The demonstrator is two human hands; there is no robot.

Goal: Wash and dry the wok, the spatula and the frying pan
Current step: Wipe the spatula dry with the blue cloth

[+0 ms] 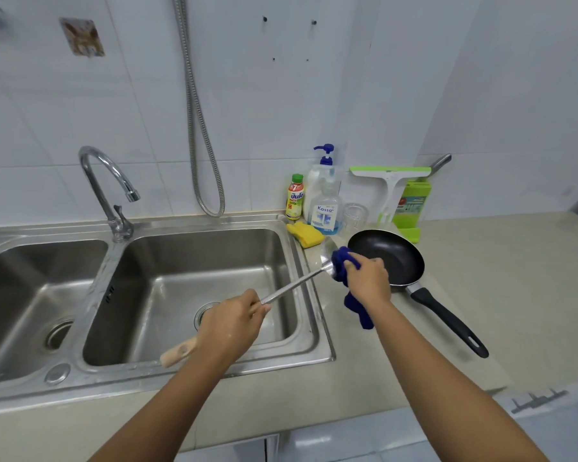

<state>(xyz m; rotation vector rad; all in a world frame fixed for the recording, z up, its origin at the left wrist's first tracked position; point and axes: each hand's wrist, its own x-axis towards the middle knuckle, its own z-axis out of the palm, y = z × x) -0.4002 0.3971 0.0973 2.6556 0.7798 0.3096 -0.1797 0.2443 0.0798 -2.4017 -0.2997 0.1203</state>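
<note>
1. A steel double sink (167, 261) sits before me, its curved tap (104, 181) between the basins.
2. A metal hose (197, 128) hangs down the tiled wall.
3. A yellow sponge (306, 233) lies on my counter (481, 278) just right of the sink.
4. Behind it stand a green-capped bottle (295, 201), a pump bottle (324, 171) and a clear soap bottle (326, 211).
5. Further right are a glass (356, 215), a squeegee (389, 181) and a green box (412, 201).

"Kassa" stands in blue on the white label of the clear pump bottle (325, 211). At its nine o'clock, the yellow bottle (294, 201) shows a "7" on its label's red top; the blue lettering below is unreadable. At three o'clock, the green pack's (412, 203) print is too blurred.
</note>
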